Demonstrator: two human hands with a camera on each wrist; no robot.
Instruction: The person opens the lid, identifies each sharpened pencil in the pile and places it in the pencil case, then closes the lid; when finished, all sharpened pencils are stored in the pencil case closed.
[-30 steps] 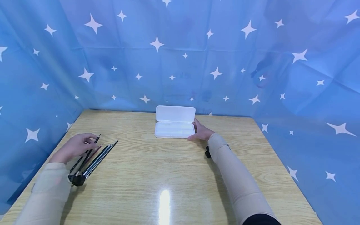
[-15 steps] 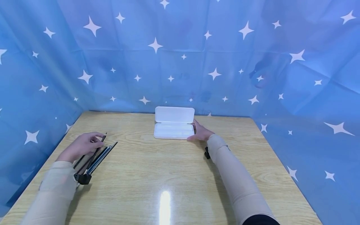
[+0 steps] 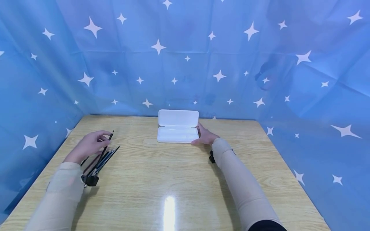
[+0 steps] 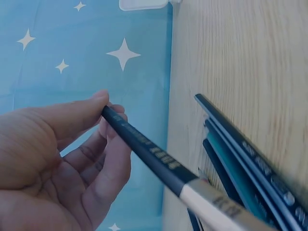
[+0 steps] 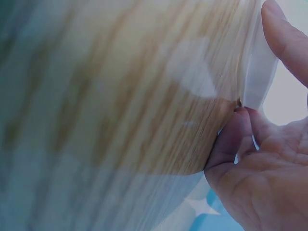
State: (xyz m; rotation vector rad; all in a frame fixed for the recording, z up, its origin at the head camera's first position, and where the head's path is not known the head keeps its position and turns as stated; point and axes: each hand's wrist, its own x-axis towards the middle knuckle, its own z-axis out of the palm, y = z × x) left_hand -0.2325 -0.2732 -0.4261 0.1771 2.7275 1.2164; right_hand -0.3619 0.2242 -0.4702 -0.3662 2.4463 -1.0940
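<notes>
My left hand (image 3: 90, 144) pinches a black pencil (image 4: 144, 147) between thumb and fingers, raised above the table. In the left wrist view this pencil has lettering and a pale band lower down. Just right of and below that hand, several dark pencils (image 4: 250, 163) lie bunched on the table, one of them teal. At the back of the table an open white pencil case (image 3: 177, 134) stands with its lid (image 3: 178, 118) tilted up. My right hand (image 3: 205, 136) holds its right end, thumb at the front and fingers behind, as the right wrist view (image 5: 260, 168) shows partly.
The wooden table (image 3: 150, 179) reaches back to a blue star-patterned curtain (image 3: 185, 64), which also hangs along both sides. A bright light reflection (image 3: 169, 211) lies near the front. Black wrist cameras (image 3: 92, 180) sit under both wrists.
My left hand has moved right and slightly away from me, lifting the black pencil out from the bunch. My right hand and the pencil case stay in place.
</notes>
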